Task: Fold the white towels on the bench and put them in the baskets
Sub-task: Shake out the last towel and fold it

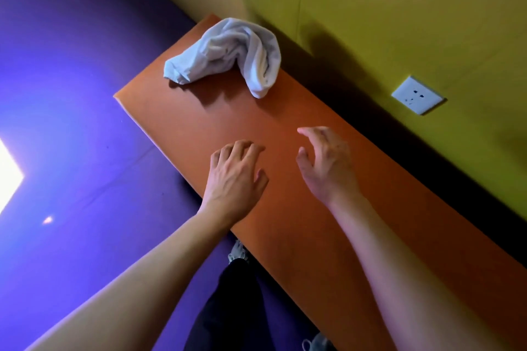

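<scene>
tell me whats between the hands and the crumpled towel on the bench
Nothing: in the head view only bare orange bench and the towel's shadow separate it from the left hand and right hand.

1. Long orange flat-topped desk (299, 225): near end cut off by the lower right edge; underside and legs hidden.
2. Crumpled white terry towel (228, 53): inner folds tucked out of sight, so true shape and edges not discernible.
3. Left hand (236, 177): fingertips curled under, palm hidden; contact with the desk unclear.
4. Right hand (328, 162): palm turned away, contact with the desk unclear.
5. Grey shoe (238, 252): mostly hidden behind the desk edge and a dark trouser leg (228, 308).
6. Both forearms cut off by the bottom edge.
</scene>
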